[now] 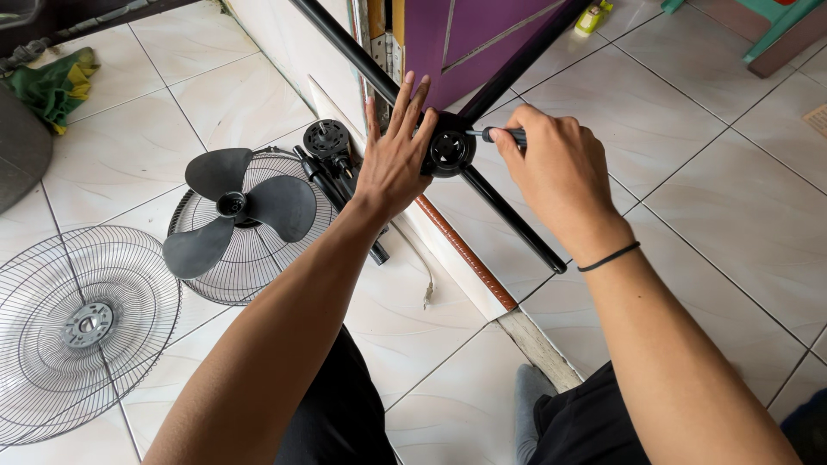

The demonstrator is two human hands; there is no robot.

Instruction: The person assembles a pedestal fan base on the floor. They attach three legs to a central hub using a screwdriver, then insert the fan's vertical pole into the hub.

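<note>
Head view looks down on a black hub [451, 150] where black tubes [510, 217] cross above the white tile floor [706, 172]. My left hand [394, 155] lies flat against the hub's left side, fingers spread and pointing up. My right hand [556, 164] sits just right of the hub, fingers curled tight around a screwdriver [500, 134] whose tip meets the hub. Left of the hub lies a fan blade [237, 205] on a wire grille [250, 250]; farther left rests a second grille [82, 331]. Above the hub stands a purple panel [474, 34].
</note>
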